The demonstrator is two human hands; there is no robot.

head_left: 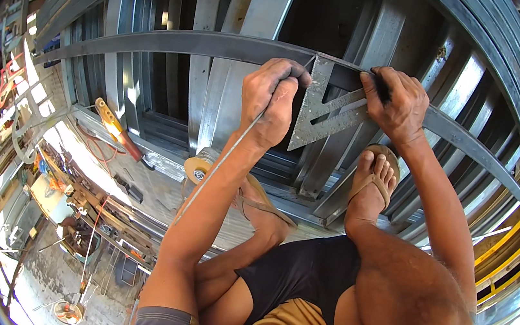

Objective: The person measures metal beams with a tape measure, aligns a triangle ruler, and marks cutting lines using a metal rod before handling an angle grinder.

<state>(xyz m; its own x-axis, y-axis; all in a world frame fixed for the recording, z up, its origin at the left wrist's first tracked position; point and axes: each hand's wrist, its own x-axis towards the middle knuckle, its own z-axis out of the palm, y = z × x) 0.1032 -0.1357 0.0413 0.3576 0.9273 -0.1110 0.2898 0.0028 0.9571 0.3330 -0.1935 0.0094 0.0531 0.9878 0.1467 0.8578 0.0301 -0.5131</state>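
Note:
A long grey steel bar (190, 42) crosses in front of me, over rows of steel channels. A worn silver triangular square (308, 111) lies against it between my hands. My left hand (269, 102) is closed around a thin grey metal rod (217, 170); its tail runs back along my forearm and its front end is hidden by my fingers. Those fingertips are beside the square's left edge. My right hand (403, 105) is closed at the square's right corner, fingers over the bar and thumb on the near side. Both hands have blackened fingers.
An orange and red power tool (118, 129) lies left of me, by a cable. A round tan disc-ended object (197, 169) sits near my left foot. My sandalled right foot (371, 186) rests on the channels (390, 26). A yellow frame (511, 255) stands right; tools clutter the lower left.

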